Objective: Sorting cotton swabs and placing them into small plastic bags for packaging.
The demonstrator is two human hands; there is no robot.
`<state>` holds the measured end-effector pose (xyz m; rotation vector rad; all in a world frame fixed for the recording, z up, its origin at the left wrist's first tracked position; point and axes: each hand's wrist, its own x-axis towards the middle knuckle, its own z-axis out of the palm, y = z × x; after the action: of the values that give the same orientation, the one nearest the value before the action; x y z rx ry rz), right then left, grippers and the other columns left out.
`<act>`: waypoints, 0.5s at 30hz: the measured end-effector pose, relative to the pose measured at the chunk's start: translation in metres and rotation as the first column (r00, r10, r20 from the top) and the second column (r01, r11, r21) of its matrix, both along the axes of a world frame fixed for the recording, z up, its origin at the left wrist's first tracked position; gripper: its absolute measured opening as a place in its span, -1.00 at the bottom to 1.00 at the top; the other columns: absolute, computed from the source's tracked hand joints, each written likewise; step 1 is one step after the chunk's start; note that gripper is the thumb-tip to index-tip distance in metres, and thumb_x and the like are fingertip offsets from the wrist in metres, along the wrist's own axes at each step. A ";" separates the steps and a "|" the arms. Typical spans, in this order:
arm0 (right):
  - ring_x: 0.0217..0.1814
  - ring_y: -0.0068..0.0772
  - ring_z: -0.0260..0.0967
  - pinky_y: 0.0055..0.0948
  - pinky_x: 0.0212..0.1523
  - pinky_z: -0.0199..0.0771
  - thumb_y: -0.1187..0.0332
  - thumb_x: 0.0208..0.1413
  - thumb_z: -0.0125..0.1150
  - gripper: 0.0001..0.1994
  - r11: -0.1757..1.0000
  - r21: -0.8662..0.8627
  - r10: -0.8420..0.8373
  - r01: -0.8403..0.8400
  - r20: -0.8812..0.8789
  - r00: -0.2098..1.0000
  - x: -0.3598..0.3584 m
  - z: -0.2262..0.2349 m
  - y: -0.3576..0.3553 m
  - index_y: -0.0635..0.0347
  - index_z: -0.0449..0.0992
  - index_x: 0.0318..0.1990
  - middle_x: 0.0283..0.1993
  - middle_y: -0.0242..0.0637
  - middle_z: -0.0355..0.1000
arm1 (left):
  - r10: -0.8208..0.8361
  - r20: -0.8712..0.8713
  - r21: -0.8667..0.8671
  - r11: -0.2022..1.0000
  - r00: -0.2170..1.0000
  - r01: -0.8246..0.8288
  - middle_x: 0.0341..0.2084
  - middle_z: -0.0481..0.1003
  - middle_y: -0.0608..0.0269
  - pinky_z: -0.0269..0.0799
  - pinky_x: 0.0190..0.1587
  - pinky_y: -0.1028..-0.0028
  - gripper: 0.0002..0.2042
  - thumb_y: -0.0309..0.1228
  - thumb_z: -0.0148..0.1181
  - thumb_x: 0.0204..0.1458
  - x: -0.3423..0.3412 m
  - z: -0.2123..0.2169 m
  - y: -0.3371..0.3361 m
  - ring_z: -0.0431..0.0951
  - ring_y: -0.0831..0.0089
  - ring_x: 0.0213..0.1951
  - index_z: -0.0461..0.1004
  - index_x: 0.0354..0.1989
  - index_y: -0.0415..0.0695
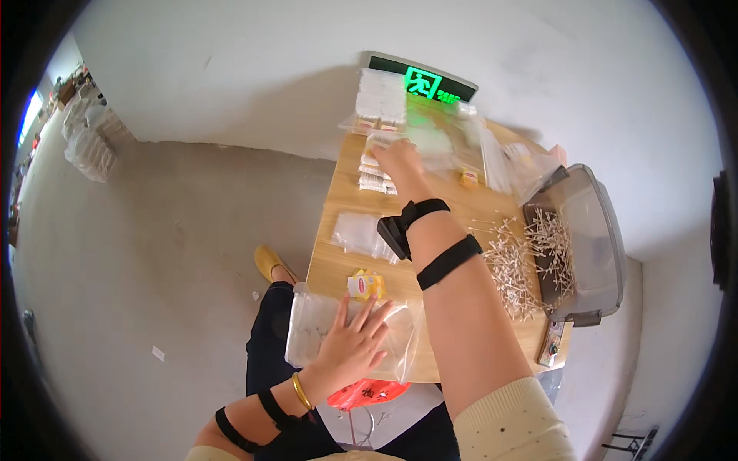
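My left hand (350, 349) lies with fingers spread over a clear plastic bag (403, 338) and a translucent plastic box (301, 330) at the table's near edge. Its fingertips come close to yellow-and-white cards (365, 285). My right hand (400, 160) reaches to the far left, its fingers closed on a small pack of cotton swabs (375, 143) on top of a stack. More packs (373, 183) show below it. Part of the held pack is hidden by the hand. Small clear bags (361, 233) lie flat between my two hands.
Loose cotton swabs (511, 269) spill from a tipped grey plastic bin (596, 246) at the right. Large bagged packs (380, 94) stand at the back, before a lit green exit sign (423, 79). Clear bags (500, 161) lie back right. A phone (551, 343) sits at the right edge.
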<state>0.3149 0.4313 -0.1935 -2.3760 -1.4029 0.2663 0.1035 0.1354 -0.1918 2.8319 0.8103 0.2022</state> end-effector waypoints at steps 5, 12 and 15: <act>0.34 -0.03 0.31 -0.28 0.26 0.42 -0.06 -0.01 0.31 -0.26 0.981 -0.190 -0.069 0.048 -0.100 0.993 -0.038 0.020 0.013 0.39 0.42 0.20 0.27 0.02 0.35 | 0.034 0.011 -0.016 0.999 0.999 -0.034 0.39 0.20 0.13 -0.11 0.41 -0.28 -0.56 -0.04 0.20 0.10 -0.010 -0.002 0.001 0.08 0.10 0.45 0.53 -0.05 -0.16; -0.09 -0.17 0.54 -0.29 -0.03 0.53 0.15 -0.12 0.49 -0.39 0.979 0.195 0.162 -0.052 -0.607 0.778 -0.021 0.031 -0.015 0.47 0.51 0.00 -0.13 -0.03 0.57 | 0.039 0.013 -0.005 0.999 0.999 -0.039 0.40 0.19 0.14 -0.13 0.42 -0.27 -0.54 -0.03 0.18 0.11 -0.012 -0.008 0.001 0.04 0.11 0.47 0.54 -0.01 -0.16; -0.17 -0.44 0.45 -0.41 -0.13 0.46 0.22 -0.02 0.50 -0.50 0.940 0.301 0.307 -0.159 -0.550 0.776 0.030 0.059 -0.117 0.42 0.52 -0.03 -0.15 -0.24 0.55 | 0.029 0.017 0.027 0.999 0.999 -0.029 0.40 0.20 0.15 -0.14 0.42 -0.26 -0.54 -0.02 0.18 0.10 -0.005 -0.008 -0.002 0.04 0.11 0.47 0.53 0.00 -0.15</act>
<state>0.3453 0.3143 -0.1349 -1.6942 -1.3175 0.7870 0.0986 0.1330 -0.1996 2.8415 0.8523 0.2426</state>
